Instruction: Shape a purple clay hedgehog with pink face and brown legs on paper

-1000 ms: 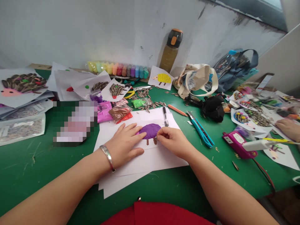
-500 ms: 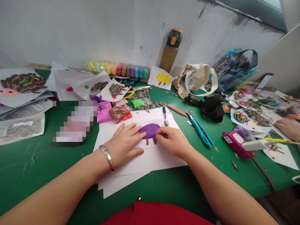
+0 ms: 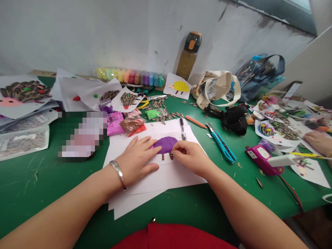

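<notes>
A flattened oval of purple modelling clay (image 3: 166, 145) lies on the top sheet of white paper (image 3: 145, 181), with short brown clay legs (image 3: 163, 157) below it. My left hand (image 3: 141, 157) rests flat on the paper, fingers spread, fingertips touching the clay's left edge. At the clay's lower right, my right hand (image 3: 190, 155) has thumb and fingers pinched together beside a brown leg; whatever is between the fingertips is too small to make out. A black pen (image 3: 183, 128) lies on the paper just above my right hand.
Right of the paper lie a teal utility knife (image 3: 221, 143) and an orange stick (image 3: 196, 122). Clay packets (image 3: 132, 123) and sunflower seeds (image 3: 158, 103) are behind it. A purple device (image 3: 264, 160) sits on the right, near another person's hand (image 3: 317, 141). A bottle (image 3: 189, 55) stands by the wall.
Almost nothing differs. My right hand stays pinched at the clay's lower right with only a tiny shift of the fingers, and my left hand keeps its place.
</notes>
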Tool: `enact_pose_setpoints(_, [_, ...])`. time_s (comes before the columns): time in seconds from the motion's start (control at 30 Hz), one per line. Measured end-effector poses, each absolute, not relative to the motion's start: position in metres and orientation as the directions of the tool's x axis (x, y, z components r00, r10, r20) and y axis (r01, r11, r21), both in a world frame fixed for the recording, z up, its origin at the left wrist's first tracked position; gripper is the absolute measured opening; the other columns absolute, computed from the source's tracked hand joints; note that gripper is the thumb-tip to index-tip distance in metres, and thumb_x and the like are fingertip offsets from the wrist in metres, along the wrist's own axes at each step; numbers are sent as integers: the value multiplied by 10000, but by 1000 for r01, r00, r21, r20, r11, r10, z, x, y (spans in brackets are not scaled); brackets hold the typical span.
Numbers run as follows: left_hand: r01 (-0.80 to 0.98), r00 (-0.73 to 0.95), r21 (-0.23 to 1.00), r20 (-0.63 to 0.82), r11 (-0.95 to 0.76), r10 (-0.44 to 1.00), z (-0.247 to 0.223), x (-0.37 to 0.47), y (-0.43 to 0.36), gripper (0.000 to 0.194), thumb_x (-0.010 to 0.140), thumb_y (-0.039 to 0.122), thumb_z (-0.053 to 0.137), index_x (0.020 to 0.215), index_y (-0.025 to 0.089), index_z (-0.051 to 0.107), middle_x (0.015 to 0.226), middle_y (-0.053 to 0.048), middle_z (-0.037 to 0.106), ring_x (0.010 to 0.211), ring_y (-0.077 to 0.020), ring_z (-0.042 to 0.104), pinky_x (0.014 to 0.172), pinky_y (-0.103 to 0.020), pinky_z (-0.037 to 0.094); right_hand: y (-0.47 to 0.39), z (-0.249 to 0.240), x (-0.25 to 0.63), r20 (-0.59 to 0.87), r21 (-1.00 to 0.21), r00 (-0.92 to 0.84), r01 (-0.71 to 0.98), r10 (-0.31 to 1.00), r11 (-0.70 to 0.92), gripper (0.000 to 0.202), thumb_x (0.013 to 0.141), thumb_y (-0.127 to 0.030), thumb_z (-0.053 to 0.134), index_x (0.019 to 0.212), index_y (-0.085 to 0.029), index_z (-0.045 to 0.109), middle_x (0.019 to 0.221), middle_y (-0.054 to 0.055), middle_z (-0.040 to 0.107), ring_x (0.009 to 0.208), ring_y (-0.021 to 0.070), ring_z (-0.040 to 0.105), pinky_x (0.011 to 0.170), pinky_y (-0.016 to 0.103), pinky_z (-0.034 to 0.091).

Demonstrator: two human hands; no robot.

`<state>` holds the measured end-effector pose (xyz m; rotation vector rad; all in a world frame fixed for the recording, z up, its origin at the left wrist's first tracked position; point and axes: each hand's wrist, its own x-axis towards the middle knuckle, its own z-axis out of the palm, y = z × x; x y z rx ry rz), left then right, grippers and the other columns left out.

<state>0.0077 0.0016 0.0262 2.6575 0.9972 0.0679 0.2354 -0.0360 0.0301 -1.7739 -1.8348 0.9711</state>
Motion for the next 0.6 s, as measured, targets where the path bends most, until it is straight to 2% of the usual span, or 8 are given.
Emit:
enact_pose_setpoints(0.23, [635,755,304,-51,-710,654,25,7,1,514,877,398,593,1358,223,549,1465,-139,480,1375,-395,366,1099,-660,259,-37,31,236,-164,-713,-114,700,980,-38,124,802,-244,517,756,-231,632,685,-33,631,625,131,520,574,250,356])
enact_pose_setpoints(0.47, [631,759,291,-42,-719,650,25,7,1,512,881,404,587,1357,221,549,1460,-138,486,1366,-386,375,1097,-642,271,-37,32,238,-199,-760,-103,645,975,-86,116,791,-250,538,751,-223,643,662,-40,609,613,122,496,564,243,357])
enact_pose_setpoints(0.6, [631,756,297,-27,-716,655,22,6,1,500,882,408,585,1349,232,555,1451,-128,495,1365,-379,376,1101,-636,266,-35,35,245,-214,-822,-66,551,975,-143,109,791,-267,552,743,-209,630,638,-46,569,582,106,453,540,233,335])
